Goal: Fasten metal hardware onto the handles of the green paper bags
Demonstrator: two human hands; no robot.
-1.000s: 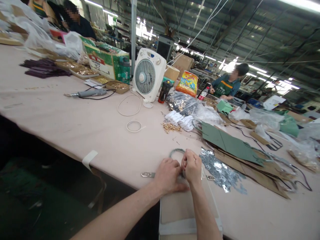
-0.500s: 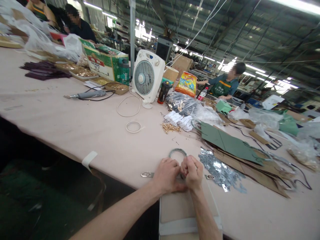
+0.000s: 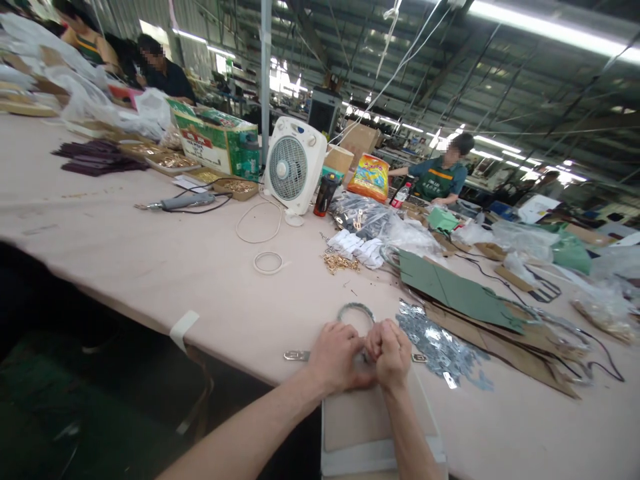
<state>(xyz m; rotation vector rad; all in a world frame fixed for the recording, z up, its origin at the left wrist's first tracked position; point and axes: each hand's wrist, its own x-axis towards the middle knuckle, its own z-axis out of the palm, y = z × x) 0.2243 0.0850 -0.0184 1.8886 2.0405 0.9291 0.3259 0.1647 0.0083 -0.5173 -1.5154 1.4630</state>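
Under my hands at the table's front edge lies a pale beige-grey handbag piece [image 3: 367, 427], reaching down past the edge. A grey-green loop handle [image 3: 356, 307] arches just beyond my fingers. A strap with a metal buckle [image 3: 297, 356] sticks out to the left. A second metal buckle [image 3: 419, 358] shows on the right. My left hand [image 3: 340, 357] is closed, fingers bent over the upper part of the handbag piece. Close against it, my right hand [image 3: 393, 353] is in a fist-like pinch. What the right fingers hold is hidden.
Flat metal plates [image 3: 440, 347] lie in a pile to the right, beside green bag panels [image 3: 455, 290]. Gold-coloured fittings [image 3: 340, 263] and a white coil [image 3: 269, 263] lie ahead. Farther back stand a fan [image 3: 295, 163] and a dark bottle [image 3: 326, 195]. A corded grey tool [image 3: 187, 201] rests left.
The whole view has shifted slightly, so the table and things sit a little lower. Both hands stay together at the same place on the handbag piece.
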